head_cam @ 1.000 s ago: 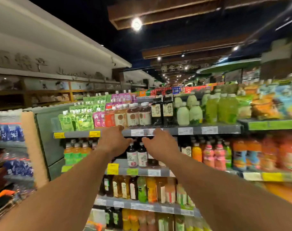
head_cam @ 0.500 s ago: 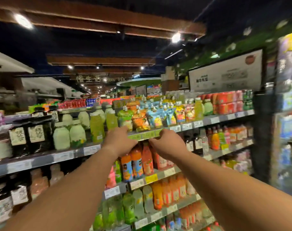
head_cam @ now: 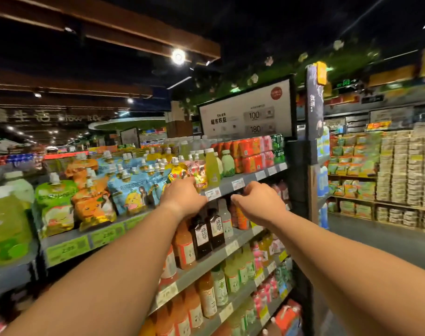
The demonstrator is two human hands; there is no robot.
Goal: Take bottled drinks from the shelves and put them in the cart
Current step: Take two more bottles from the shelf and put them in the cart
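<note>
Head view: left hand (head_cam: 182, 197) and right hand (head_cam: 260, 202) both out, fingers curled, gripping nothing; dark bottles (head_cam: 208, 232) just below left hand, on shelf (head_cam: 221, 253); likely full, heavy, stiff, slick; grab round body below neck.

we see blue spouted pouches (head_cam: 131, 190) printed with a yellow cartoon, orange pouches (head_cam: 92, 204) and a green pouch (head_cam: 55, 204) with white caps. dark brown bottles (head_cam: 208, 232) carry pale labels beside an orange-pink juice bottle (head_cam: 184, 248). red-orange can packs (head_cam: 249, 155) sit by pale green bottles (head_cam: 212, 166). the shelf edge (head_cam: 252, 177) is grey with white price tags (head_cam: 213, 193).
</note>
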